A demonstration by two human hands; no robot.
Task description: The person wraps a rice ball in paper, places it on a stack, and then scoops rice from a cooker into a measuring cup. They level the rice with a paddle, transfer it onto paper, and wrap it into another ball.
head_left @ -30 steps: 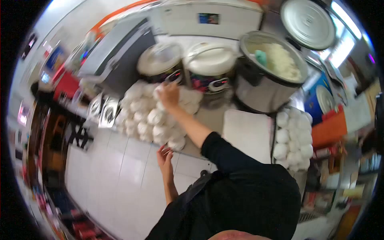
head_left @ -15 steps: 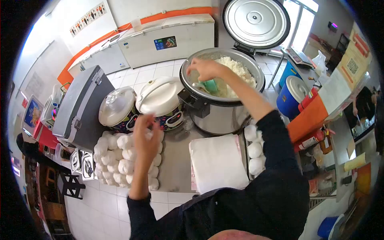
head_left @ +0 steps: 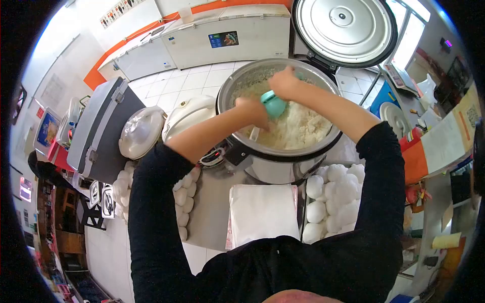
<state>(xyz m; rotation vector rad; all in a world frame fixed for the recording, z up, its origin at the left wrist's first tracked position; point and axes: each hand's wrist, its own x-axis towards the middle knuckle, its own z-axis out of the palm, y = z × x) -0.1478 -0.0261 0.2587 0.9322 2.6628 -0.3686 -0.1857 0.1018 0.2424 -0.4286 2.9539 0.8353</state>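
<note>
Both my hands are inside the large rice cooker [head_left: 280,155], over the cooked white rice [head_left: 308,123]. My right hand [head_left: 284,83] is closed at the rim of a teal cup [head_left: 274,104], which is tilted above the rice. On the left side of the pot, my left hand [head_left: 252,112] is closed, its fingers blurred by motion. A narrow white utensil [head_left: 254,134] sticks out below it; its other end is hidden. The cooker's round metal lid [head_left: 343,30] stands raised behind the pot.
White sheets [head_left: 262,212] lie stacked in front of the cooker. Several white wrapped balls [head_left: 333,202] are piled to their right, more [head_left: 184,202] to the left. Left of the cooker stand a cream-lidded pot [head_left: 189,113], another lidded pot [head_left: 141,132] and a grey cool box [head_left: 103,131].
My left hand has moved from above the wrapped balls into the cooker. My right hand has shifted right within the pot and now holds the teal cup. The view has moved closer to the cooker.
</note>
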